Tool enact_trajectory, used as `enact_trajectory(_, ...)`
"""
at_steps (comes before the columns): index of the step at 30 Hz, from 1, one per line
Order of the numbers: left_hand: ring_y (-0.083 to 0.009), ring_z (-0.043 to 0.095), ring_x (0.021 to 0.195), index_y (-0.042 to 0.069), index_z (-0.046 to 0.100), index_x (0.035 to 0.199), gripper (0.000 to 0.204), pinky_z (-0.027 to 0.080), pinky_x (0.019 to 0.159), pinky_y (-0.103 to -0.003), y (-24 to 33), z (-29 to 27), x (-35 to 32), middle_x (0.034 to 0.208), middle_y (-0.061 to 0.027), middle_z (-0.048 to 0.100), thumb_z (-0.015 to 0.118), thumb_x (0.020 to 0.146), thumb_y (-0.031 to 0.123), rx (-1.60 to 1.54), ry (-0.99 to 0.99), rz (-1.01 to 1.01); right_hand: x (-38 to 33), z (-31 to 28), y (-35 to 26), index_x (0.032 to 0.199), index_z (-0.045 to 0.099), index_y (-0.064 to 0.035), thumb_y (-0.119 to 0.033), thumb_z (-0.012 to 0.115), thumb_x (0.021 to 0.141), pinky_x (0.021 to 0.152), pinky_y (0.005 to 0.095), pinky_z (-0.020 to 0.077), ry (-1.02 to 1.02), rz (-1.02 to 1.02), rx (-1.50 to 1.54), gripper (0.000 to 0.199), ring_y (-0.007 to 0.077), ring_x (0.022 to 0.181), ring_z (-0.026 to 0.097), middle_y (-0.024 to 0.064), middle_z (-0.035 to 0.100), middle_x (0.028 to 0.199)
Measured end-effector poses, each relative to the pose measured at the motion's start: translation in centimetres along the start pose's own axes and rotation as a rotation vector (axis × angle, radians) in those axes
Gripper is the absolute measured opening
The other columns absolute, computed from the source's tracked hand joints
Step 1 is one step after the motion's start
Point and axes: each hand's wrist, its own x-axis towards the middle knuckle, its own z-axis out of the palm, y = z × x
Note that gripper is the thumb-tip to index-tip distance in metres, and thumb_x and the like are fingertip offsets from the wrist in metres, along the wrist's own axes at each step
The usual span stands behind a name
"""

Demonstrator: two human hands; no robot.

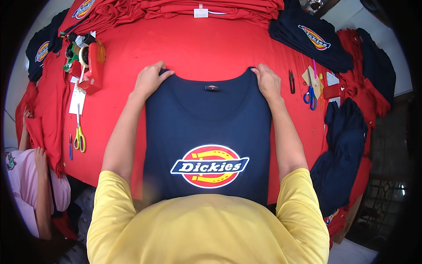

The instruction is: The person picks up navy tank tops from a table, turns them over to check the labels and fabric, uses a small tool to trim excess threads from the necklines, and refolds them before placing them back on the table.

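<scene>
A navy garment with a wide scooped neckline (206, 127) lies spread in front of me on the red-covered table (176, 44). Its chest carries a red, yellow and white printed emblem, and a small dark label sits inside the back of the neck. My left hand (151, 79) pinches the upper left shoulder corner between thumb and fingers. At the opposite shoulder, my right hand (267, 80) grips the fabric the same way. The neckline is stretched between both hands. My body hides the garment's lower end.
Left of the garment are a red tape dispenser (93, 66), yellow-handled scissors (79, 140) and a blue snipper (70, 147). On the right lie blue-handled scissors (310, 97) and dark thread snips (291, 82). Folded red garments (220, 11) and navy garments (312, 44) border the table. Another person (35, 185) handles red cloth at left.
</scene>
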Motion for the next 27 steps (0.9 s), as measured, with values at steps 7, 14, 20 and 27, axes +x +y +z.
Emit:
enact_trajectory(7,-0.0131,0.058,0.076,-0.001,0.063,0.093,0.027,0.048,0.07,-0.029,-3.5,-2.1,0.7,0.081,-0.003,0.064,0.065,0.088,0.025,-0.634,-0.309,-0.014,-0.8,0.0,0.8,0.085,0.052,-0.0053,-0.03,0.054,0.092,0.067,0.045,0.0468,0.07,-0.064,0.182,0.026,0.0322,0.08,0.06,0.0132,0.059,0.082)
enact_trajectory(14,-0.0291,0.059,0.066,0.003,0.057,0.079,0.035,0.048,0.062,-0.038,-2.2,0.9,2.3,0.073,-0.012,0.06,0.069,0.082,0.036,0.126,0.195,0.349,-0.2,0.1,-0.3,0.085,0.055,-0.0072,-0.035,0.057,0.09,0.065,0.0448,0.0448,0.066,0.017,-0.06,0.028,0.0315,0.077,0.059,0.0104,0.057,0.083)
enact_trajectory(20,-0.0329,0.057,0.07,0.004,0.05,0.074,0.048,0.046,0.062,-0.042,-1.6,1.1,2.6,0.071,-0.012,0.055,0.065,0.081,0.048,0.261,0.286,0.375,0.2,-1.0,0.3,0.087,0.057,-0.0068,-0.05,0.066,0.08,0.083,0.0416,0.0374,-0.059,0.233,-0.049,0.045,0.0288,0.093,0.054,0.0102,0.058,0.087)
enact_trajectory(27,-0.0294,0.057,0.075,0.003,0.051,0.077,0.042,0.045,0.065,-0.042,0.4,-1.8,-3.8,0.073,-0.0119,0.055,0.063,0.087,0.041,-0.046,0.304,-0.382,-4.9,-3.7,5.6,0.099,0.06,-0.0015,-0.053,0.066,0.08,0.075,0.036,0.0469,0.183,0.793,0.678,0.055,0.0242,0.085,0.062,0.0142,0.065,0.09)
